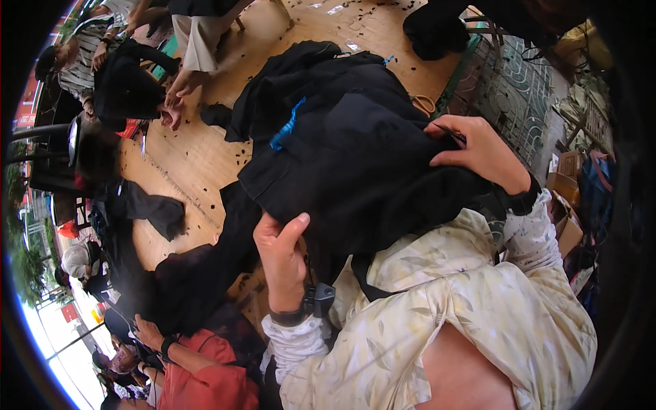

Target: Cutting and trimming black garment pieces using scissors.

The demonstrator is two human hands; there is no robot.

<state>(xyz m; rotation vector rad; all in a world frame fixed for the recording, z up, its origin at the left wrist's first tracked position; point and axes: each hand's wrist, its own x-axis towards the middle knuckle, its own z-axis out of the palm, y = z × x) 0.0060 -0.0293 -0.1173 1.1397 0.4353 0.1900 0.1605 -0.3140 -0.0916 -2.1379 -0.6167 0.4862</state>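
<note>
Pale, wood-toned tabletop [174,191] fills the upper middle of the head view, strewn with small dark scraps. Across it, in front of the person, lies a large piece of rumpled black cloth [335,150], its near part draped toward the person's cream, leaf-patterned clothing [492,294]. On the cloth rests a bunched strip of bright blue material [288,126].

The left hand [281,249] is at the near left edge of the black cloth, which it has between the thumb and fingers; the fingertips are hidden behind the fabric. The right hand [482,149] is at the cloth's right side, its thumb and fingers curled with a gap between them. Something slim and dark shows in that gap, but whether it is gripped cannot be told.

Just beyond the right hand are orange scissor handles [424,104]. At lower left, a co-worker's red sleeve [212,369] shows beside more dark cloth [184,280].
</note>
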